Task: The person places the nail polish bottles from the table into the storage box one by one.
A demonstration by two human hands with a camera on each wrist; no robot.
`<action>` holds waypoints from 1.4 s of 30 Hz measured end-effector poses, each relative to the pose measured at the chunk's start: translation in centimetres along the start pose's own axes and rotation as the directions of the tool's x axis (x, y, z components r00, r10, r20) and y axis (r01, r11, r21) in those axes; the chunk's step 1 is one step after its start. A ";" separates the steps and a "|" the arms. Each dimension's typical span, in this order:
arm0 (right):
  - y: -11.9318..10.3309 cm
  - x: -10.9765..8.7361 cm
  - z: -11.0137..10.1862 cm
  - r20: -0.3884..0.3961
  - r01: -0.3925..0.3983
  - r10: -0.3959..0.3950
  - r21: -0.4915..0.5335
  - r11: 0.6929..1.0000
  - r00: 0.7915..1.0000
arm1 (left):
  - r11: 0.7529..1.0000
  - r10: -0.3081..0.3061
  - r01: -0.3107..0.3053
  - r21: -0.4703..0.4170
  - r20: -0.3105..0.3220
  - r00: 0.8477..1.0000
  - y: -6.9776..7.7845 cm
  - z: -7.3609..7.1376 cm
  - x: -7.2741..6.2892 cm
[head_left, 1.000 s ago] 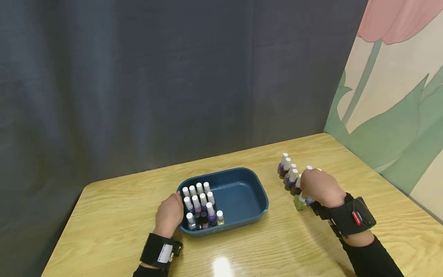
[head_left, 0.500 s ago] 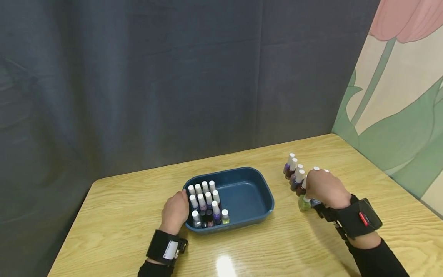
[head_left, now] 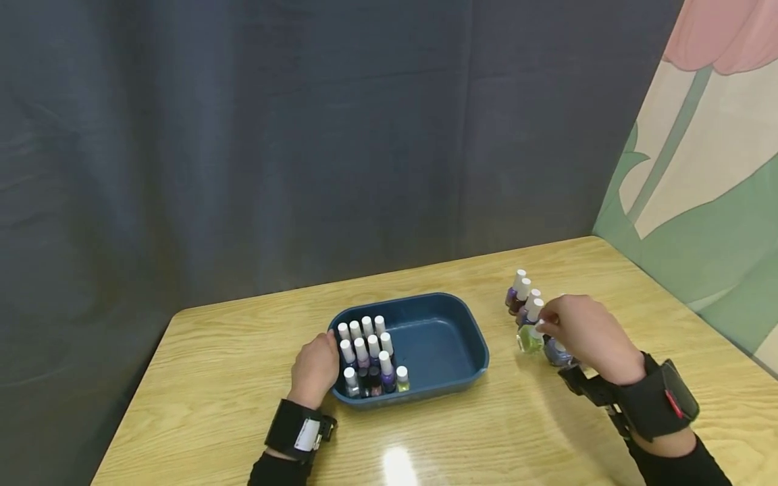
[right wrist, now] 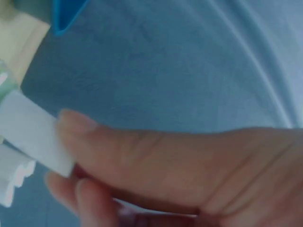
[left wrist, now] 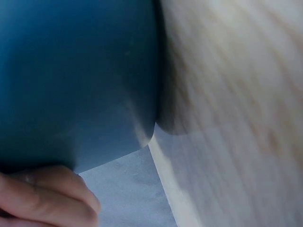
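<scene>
Wood-grain desk (head_left: 213,378), pale yellow, glossy; behind it, one dark blue-grey cloth curtain (head_left: 334,148); at the right, one wall (head_left: 723,223) painted with a pink tulip and green leaves.

Item: one dark-blue, rounded-rectangular tray (head_left: 437,341). Small bottles (head_left: 373,345), most capped in white, stand upright in its left part.

Item: one left hand (head_left: 314,368), fingers curled at the tray's left end, gripping it.

Item: one right hand (head_left: 586,334), well right of the tray; its grip pinches, thumb against fingertips, the white cap (right wrist: 35,132) of one small glass bottle of yellow-green liquid (head_left: 529,340).

Item: one row of white-capped bottles, purple and dark (head_left: 533,312), standing on the desk just behind; one blue-grey bottle (head_left: 556,353) beside, below the hand.

Relation of note, I judge: the yellow-green bottle leans, cap up toward the right palm, base leftward. The tray's right end faces it; the right hand is nearer. Whether the base touches the desk, I cannot tell.
</scene>
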State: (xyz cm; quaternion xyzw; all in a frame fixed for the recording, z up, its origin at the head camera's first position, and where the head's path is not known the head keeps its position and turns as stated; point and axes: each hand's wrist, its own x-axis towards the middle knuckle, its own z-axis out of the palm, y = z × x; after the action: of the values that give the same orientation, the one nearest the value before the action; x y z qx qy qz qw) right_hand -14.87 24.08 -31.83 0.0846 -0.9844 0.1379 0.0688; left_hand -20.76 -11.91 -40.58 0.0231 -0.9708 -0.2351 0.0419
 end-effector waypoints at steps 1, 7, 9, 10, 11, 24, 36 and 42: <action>-0.2 -0.1 -0.1 -0.020 0.009 -0.010 -0.006 1.000 1.000 | 1.000 -0.001 0.001 -0.001 -0.002 1.000 0.1 0.1 0.0; -2.5 0.3 -0.6 -0.077 0.038 -0.038 0.005 0.999 0.996 | 1.000 -0.007 0.007 0.003 -0.012 1.000 0.3 0.6 0.0; -3.7 0.6 -0.6 -0.086 0.053 -0.051 0.024 0.998 0.995 | 1.000 -0.004 0.004 0.005 -0.016 1.000 0.4 0.6 0.0; -4.4 0.8 -0.5 -0.087 0.063 -0.060 0.032 0.998 0.994 | 1.000 -0.001 0.001 0.005 -0.019 1.000 0.5 0.6 0.0; -5.1 1.0 -0.3 -0.093 0.073 -0.069 0.039 0.997 0.993 | 1.000 0.001 -0.001 0.005 -0.022 1.000 0.5 0.6 0.1; -11.3 1.7 4.6 -0.061 0.193 -0.192 0.014 0.981 0.980 | 1.000 0.026 -0.026 0.013 -0.040 0.999 1.4 1.2 0.2; -12.3 1.6 6.6 0.037 0.146 -0.151 0.123 0.982 0.988 | 0.999 0.030 -0.029 0.020 -0.046 0.998 1.7 1.2 0.3; -12.4 1.6 7.4 0.040 0.153 -0.159 0.131 0.980 0.986 | 1.000 0.019 -0.018 0.018 -0.042 0.999 1.6 1.3 0.4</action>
State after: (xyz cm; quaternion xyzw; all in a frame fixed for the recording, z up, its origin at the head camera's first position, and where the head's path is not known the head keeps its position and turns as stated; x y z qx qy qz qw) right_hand -14.99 9.97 -35.36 0.1693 -0.9653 0.1925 0.0488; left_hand -21.29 -9.88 -40.98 0.0194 -0.9719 -0.2258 0.0643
